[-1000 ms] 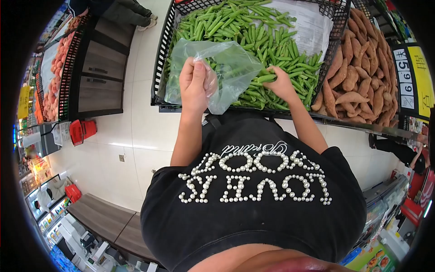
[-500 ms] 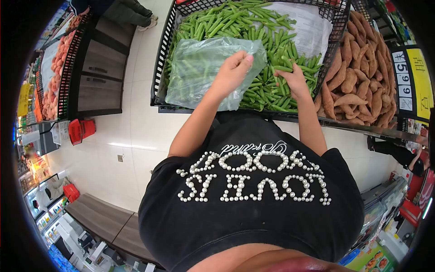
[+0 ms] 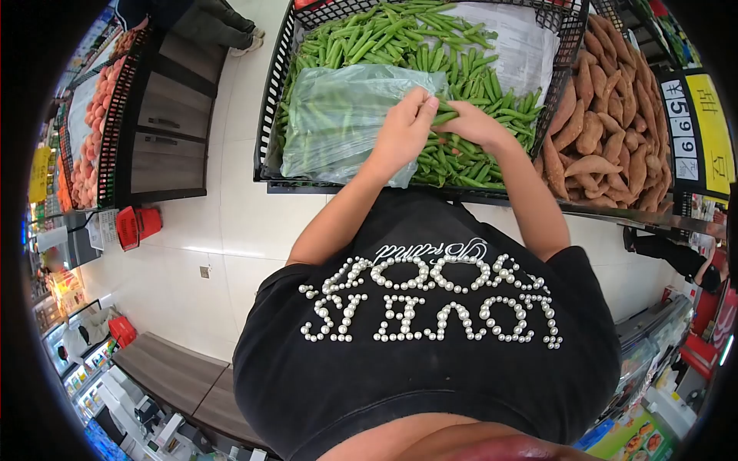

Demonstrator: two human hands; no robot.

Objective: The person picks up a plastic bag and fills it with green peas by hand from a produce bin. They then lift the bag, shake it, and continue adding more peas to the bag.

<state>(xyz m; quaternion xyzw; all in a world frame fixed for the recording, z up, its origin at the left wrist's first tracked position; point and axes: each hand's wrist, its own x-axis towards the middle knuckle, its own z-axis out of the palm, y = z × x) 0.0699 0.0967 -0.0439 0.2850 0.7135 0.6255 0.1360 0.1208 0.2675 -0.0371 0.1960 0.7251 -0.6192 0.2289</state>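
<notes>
My left hand [image 3: 403, 127] is closed on the mouth of a thin, clear plastic bag [image 3: 338, 123] that lies over the left part of the pea pods. Between the two hands, right at the bag's opening, some green pea pods [image 3: 443, 115] show in the fingers of my right hand [image 3: 470, 123]. That hand is closed, its fingertips partly hidden behind the left hand. Loose pea pods [image 3: 484, 84] fill the black plastic crate [image 3: 273, 100] around and under both hands.
White paper [image 3: 523, 54] lines the crate's far right. Sweet potatoes [image 3: 607, 115] are heaped to the right, beside a yellow price sign [image 3: 711, 138]. At left stand dark cabinets [image 3: 169, 131] and a red basket [image 3: 138, 225]. A person's legs [image 3: 227, 23] show at the top left.
My right hand has moved left with pea pods from the pile to the bag's opening, meeting my left hand. The left hand stays on the bag.
</notes>
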